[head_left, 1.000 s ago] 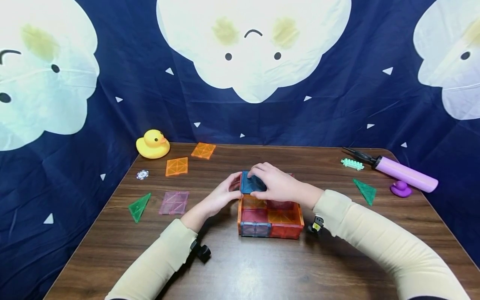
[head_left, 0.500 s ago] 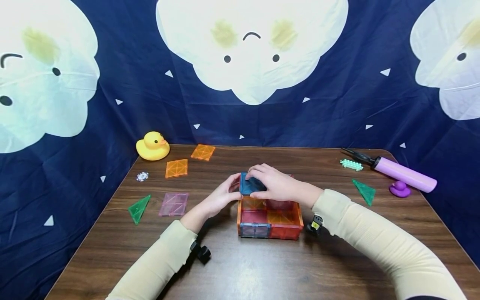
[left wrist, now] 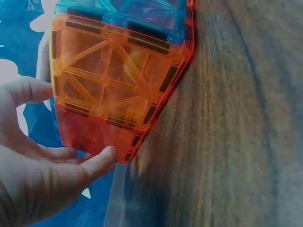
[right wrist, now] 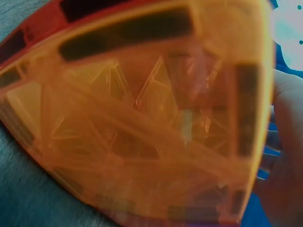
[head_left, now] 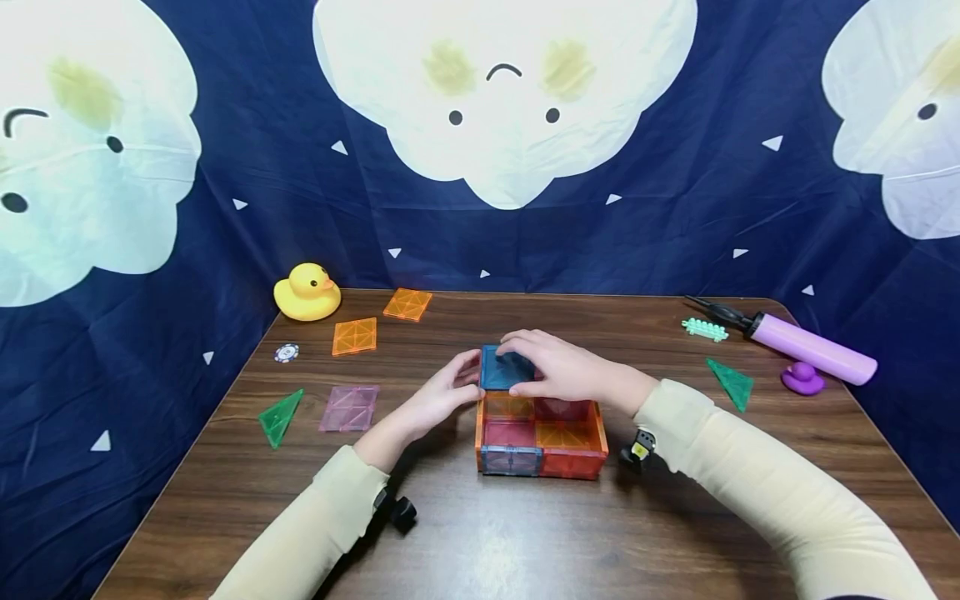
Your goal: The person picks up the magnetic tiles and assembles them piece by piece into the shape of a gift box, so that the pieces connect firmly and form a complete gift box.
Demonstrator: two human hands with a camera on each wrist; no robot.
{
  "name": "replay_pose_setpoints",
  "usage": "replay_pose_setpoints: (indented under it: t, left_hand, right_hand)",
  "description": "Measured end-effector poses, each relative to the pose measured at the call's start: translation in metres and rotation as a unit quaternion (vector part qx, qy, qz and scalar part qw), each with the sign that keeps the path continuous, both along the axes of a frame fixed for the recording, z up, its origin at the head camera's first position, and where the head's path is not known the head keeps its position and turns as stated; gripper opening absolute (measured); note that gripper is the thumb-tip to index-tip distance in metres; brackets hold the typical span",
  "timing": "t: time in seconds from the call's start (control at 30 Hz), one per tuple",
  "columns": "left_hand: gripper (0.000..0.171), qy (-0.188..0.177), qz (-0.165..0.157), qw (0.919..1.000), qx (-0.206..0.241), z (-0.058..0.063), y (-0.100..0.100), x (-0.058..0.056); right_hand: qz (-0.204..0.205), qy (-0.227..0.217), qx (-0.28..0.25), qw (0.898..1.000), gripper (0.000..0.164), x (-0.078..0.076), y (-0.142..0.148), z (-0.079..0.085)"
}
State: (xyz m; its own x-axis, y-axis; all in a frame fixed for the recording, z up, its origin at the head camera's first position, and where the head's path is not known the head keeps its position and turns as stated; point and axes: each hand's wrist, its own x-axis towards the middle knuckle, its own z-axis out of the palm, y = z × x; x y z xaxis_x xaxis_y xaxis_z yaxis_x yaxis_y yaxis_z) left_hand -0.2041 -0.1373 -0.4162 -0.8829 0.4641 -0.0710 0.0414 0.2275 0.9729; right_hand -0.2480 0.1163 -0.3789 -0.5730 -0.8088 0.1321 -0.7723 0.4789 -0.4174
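A low open box of see-through magnetic tiles (head_left: 573, 463) stands mid-table, with orange, red and bluish walls and divided compartments. A blue magnetic tile (head_left: 491, 373) lies flat over its far-left compartment. At that corner my left hand (head_left: 444, 393) holds the box, thumb near the front and fingers behind. The left wrist view shows its fingertips at a red tile (left wrist: 97, 130) beside an orange tile (left wrist: 102, 71). My right hand (head_left: 562, 367) reaches over the box and holds the blue tile, thumb at its near edge, fingers curled over it. The palm hides the box's far-right part.
Left on the table are orange tiles (head_left: 355, 336), a pink tile (head_left: 349, 408), a green triangle tile (head_left: 281, 418), a poker chip (head_left: 287, 353) and a yellow duck (head_left: 307, 292). Right are another green triangle (head_left: 730, 384), a purple duck (head_left: 802, 378), a hand pump (head_left: 813, 347) and a mint strip (head_left: 705, 329).
My right hand has shifted slightly right across the blue tile, so more of the tile shows. The left hand and the box stay almost in place.
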Motion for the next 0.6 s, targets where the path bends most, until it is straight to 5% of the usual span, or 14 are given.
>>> replay_pose_setpoints:
  t: [0.1,0.2,0.4,0.5,0.6]
  left_hand:
    - [0.061,0.051,0.043,0.9958,-0.063,0.004,-0.007,0.008]
    - [0.053,0.117,0.087,0.9755,-0.165,0.007,-0.019,0.018]
    - [0.055,0.203,0.154,0.8928,-0.372,0.004,-0.053,0.031]
    - [0.059,0.193,0.179,0.8573,-0.442,0.001,-0.071,0.038]
    - [0.061,0.170,0.198,0.8330,-0.488,-0.001,-0.086,0.045]
  right_hand:
    - [-0.004,-0.001,-0.012,1.000,0.057,0.000,0.007,0.000]
    - [-0.009,-0.004,-0.024,1.000,0.056,0.001,0.015,0.000]
    - [-0.034,0.005,-0.060,0.998,0.048,0.004,0.033,0.000]
    - [-0.057,0.005,-0.091,0.994,0.043,0.006,0.044,-0.002]
    - [-0.095,-0.015,-0.124,0.988,0.041,0.009,0.054,-0.007]
